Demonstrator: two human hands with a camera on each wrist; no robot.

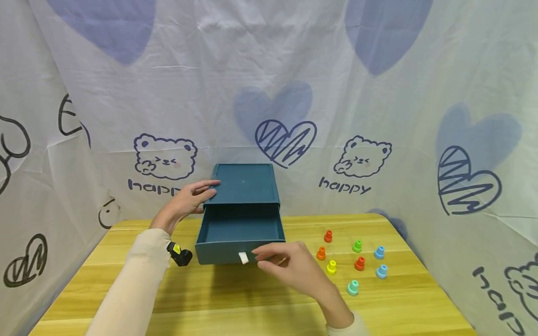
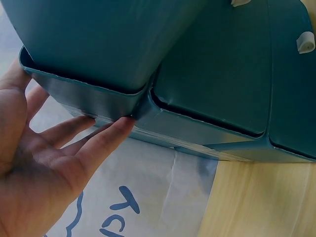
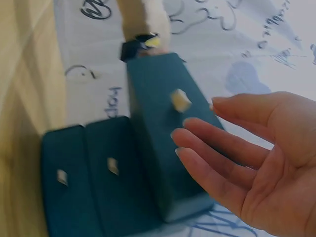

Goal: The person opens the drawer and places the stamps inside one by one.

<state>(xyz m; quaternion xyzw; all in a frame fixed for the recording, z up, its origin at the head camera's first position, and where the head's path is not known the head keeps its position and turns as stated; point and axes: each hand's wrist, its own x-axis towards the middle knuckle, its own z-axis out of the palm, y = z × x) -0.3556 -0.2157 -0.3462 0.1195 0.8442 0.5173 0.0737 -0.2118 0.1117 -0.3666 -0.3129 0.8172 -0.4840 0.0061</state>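
Note:
A dark teal drawer cabinet [image 1: 245, 183] stands on the table with its top drawer [image 1: 227, 252] pulled far out. The inside of that drawer shows bare in the head view. My left hand [image 1: 191, 201] rests against the cabinet's left side and top edge, its fingers [image 2: 106, 140] extended and touching the casing. A small white pull tab [image 1: 243, 257] sits on the drawer front. Just right of the tab is my right hand [image 1: 294, 268], fingers relaxed and slightly bent, with a gap between fingertips and tab in the right wrist view. Two lower drawers [image 3: 106, 168] are closed, each with its own tab.
Several small coloured pegs [image 1: 359, 263] in red, orange, yellow, green and blue stand scattered on the wooden table [image 1: 403, 303], right of the cabinet. A white printed cloth [image 1: 235, 70] hangs behind and at both sides. A black wrist device [image 1: 180, 255] is on the left sleeve.

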